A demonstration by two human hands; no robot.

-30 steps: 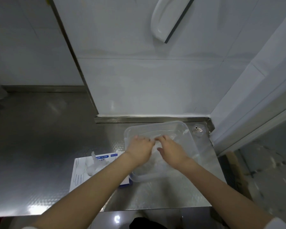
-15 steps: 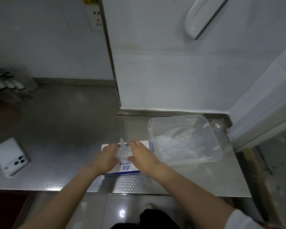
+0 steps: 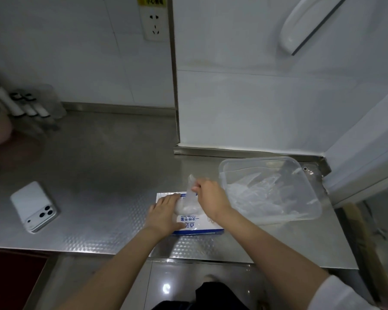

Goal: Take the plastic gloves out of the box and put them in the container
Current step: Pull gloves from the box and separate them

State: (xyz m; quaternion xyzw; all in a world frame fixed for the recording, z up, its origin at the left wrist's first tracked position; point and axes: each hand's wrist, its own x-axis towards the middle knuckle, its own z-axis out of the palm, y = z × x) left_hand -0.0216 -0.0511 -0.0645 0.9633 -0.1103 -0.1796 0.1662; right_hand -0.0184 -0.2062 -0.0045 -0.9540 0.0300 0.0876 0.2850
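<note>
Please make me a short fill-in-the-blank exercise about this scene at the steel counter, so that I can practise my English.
1. The right hand pinches a plastic glove, while the left hand rests flat on the ____.
2. The clear container stands on the ____ side of the counter.
3. The white phone lies with its camera lenses facing ____.

Missing words: box; right; up.

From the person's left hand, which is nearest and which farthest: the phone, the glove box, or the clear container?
1. Glove box: right under the left hand, which rests on it.
2. Clear container: off to the right.
3. Phone: far to the left.
</note>
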